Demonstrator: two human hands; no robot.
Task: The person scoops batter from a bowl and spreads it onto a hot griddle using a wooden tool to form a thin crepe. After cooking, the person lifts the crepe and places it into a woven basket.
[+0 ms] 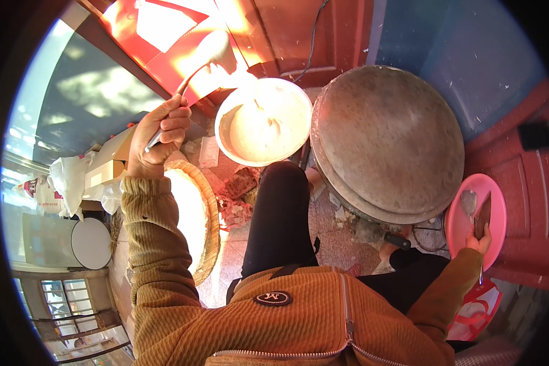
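My left hand [162, 128] is raised on the left, gripping the handle of a metal ladle [218, 48]. The ladle's bowl hangs in strong sunlight above and beyond a white basin [218, 137] of pale batter [261, 130]; glare hides whether any batter runs from it. Out to the right, my right hand [479, 240] is at a pink plastic basin [498, 215], with its fingers around a brown flat scraper-like piece [484, 208]. Beside that piece a spoon or small ladle [468, 201] shows in the basin; I cannot tell whether my hand also holds it.
A large round metal griddle [389, 142] stands between the two basins. A woven straw basket [212, 228] with a sunlit pale interior sits at left. Red doors [302, 41] and a blue wall [466, 68] close off the far side. Cardboard boxes [112, 155] and crumpled red plastic [233, 212] lie about.
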